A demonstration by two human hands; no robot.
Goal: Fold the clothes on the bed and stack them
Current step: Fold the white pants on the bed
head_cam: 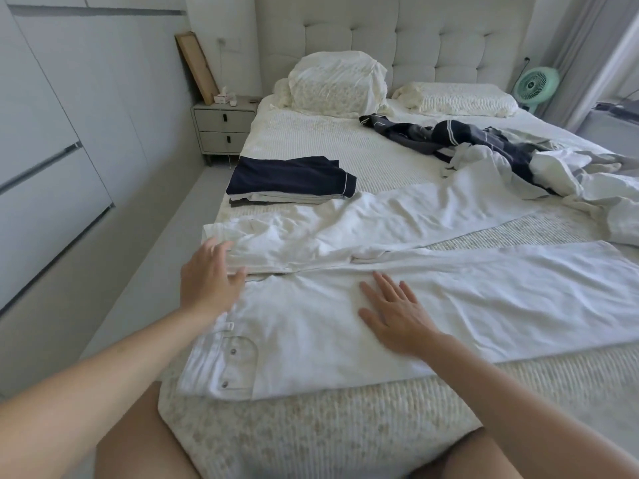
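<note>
**Desk:** What do you have on the head camera?

**Me:** I see white trousers (345, 326) spread flat across the near part of the bed (311, 426), waistband at the left, legs running off to the right. The two legs are apart, the far one angling away toward the headboard side.

**Desk:** Hands?

**Me:** My right hand (394, 312) lies flat on the near leg, fingers straight and spread, pressing the cloth and gripping nothing. My left hand (209, 276) is at the waistband end, over the far half of the trousers. Its fingers are loosely extended and hold nothing; I cannot tell whether it touches the fabric, as it looks blurred.

**Desk:** Anything already folded?

**Me:** A folded stack (290, 181) sits just beyond the trousers near the left edge, a navy piece on top, pale ones under it. Farther right, well apart from the stack, a loose heap of clothes (501, 157), navy and white, lies unfolded.

**Desk:** The rest?

**Me:** Two pillows (339, 84) at the tufted headboard, a nightstand (223, 127) on the left, a green fan (537, 86) on the right.
</note>
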